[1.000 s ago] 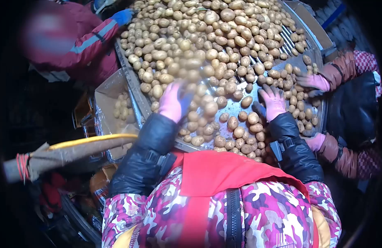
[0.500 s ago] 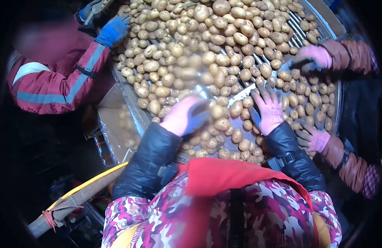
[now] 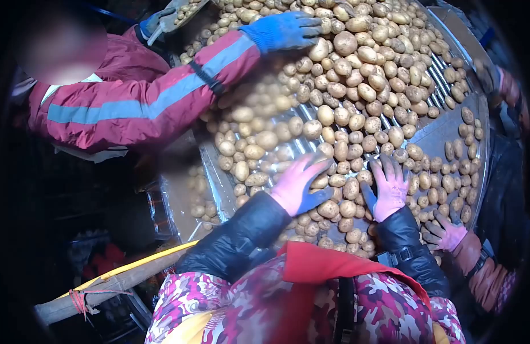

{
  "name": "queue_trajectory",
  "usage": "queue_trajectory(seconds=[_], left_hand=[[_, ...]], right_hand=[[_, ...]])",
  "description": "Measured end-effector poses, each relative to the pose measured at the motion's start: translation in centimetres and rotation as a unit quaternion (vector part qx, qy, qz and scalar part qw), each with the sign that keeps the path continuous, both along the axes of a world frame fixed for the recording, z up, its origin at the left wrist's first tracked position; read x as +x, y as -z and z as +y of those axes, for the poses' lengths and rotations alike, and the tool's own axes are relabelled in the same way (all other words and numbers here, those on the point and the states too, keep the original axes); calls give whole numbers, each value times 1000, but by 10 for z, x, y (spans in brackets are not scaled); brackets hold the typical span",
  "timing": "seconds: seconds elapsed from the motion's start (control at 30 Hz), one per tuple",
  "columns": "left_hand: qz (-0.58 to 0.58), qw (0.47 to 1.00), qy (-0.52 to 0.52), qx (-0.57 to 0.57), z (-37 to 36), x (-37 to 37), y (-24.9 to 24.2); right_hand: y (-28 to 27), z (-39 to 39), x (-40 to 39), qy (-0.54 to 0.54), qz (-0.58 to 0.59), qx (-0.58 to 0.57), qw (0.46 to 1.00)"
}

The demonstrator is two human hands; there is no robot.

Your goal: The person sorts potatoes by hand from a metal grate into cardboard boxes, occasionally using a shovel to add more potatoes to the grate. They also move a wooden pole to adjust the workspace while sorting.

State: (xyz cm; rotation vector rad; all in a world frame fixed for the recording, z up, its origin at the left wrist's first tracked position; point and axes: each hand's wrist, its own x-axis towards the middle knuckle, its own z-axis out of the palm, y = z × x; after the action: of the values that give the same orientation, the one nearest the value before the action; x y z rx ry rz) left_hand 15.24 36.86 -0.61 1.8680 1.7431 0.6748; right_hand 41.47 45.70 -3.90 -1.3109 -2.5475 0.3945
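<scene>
A heap of potatoes [image 3: 365, 92] covers the sorting surface in front of me. My left hand [image 3: 302, 186], in a pink glove with grey-blue palm and fingers, lies against potatoes at the near side, thumb and fingers apart. To its right, my right hand [image 3: 389, 190], gloved alike, touches other potatoes with its fingers stretched forward and its thumb out. Between my hands sits a cluster of potatoes [image 3: 346, 207]. Neither hand grips a potato that I can make out. Metal rollers [image 3: 439, 80] show through gaps in the heap.
From the left, a co-worker's blue-gloved hand [image 3: 285, 31] reaches over the potatoes. Another person's pink-gloved hand [image 3: 446, 232] rests at the right edge. A scoop [image 3: 182, 17] holding small potatoes is at the upper left. A yellow-edged pole [image 3: 110, 289] runs along the lower left.
The blue-gloved hand has reached farther right across the heap. My left hand, blurred before, has spread its fingers. The other person's upper hand has withdrawn to the right edge. The view has shifted.
</scene>
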Motion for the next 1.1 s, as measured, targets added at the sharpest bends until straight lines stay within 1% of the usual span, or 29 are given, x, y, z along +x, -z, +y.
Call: queue_trajectory(seconds=[0.03,0.1,0.13,0.17,0.23,0.27,0.33,0.37,0.43,0.5,0.53,0.63,0.67,0.7,0.73,0.77,0.83,0.9,0.93,1.03,1.07,1.1], left_hand=[[-70,996,-38,-46,5,-3,-8],[-203,963,-112,-137,24,-13,-33],[-113,982,-147,-34,37,-29,-24],[-20,981,-179,69,54,-46,-14],[129,966,-221,38,91,-65,-33],[105,966,-228,-54,102,-70,-36],[187,966,-177,20,99,-81,8],[170,965,-189,-66,98,-61,-19],[238,966,-101,-5,76,-53,20],[145,985,-60,-66,62,-31,17],[95,992,-32,76,52,-22,7],[54,985,-131,-97,69,-46,-20],[68,971,-226,-30,73,-48,-38],[168,960,-209,-81,85,-67,-56],[281,921,-265,-42,75,-98,-16],[307,906,-266,-116,81,-116,-11],[370,894,-211,-142,93,-122,-14],[377,880,-214,-196,105,-127,-13],[375,891,-184,-177,107,-132,-10],[312,899,-216,-220,120,-146,-5],[281,923,-177,-194,121,-156,0],[307,916,-167,-194,120,-160,9]], right_hand=[[1,-1,1,7,5,1,1000],[-1,1,1,4,-1,8,1000],[-2,1,2,4,-8,8,1000],[-3,2,2,3,-14,8,1000],[-4,4,1,8,-1,14,1000],[-4,6,1,10,8,9,1000],[-5,7,-1,13,22,9,1000],[-4,10,0,15,16,8,1000],[-3,10,-1,19,7,0,1000],[-6,11,-3,22,8,-7,1000],[-6,11,-3,25,5,-5,1000],[-9,14,-2,21,16,-2,1000],[-11,16,-1,19,20,-6,1000],[-12,17,-1,19,24,-9,999],[-12,17,-1,19,24,-10,999],[-12,17,-1,19,23,-12,999],[-11,18,-1,23,25,-12,999],[-11,17,0,23,26,-13,999],[-12,18,-1,23,31,-14,999],[-14,19,2,29,40,-21,999],[-12,18,2,29,42,-23,998],[-11,18,2,27,46,-24,998]])
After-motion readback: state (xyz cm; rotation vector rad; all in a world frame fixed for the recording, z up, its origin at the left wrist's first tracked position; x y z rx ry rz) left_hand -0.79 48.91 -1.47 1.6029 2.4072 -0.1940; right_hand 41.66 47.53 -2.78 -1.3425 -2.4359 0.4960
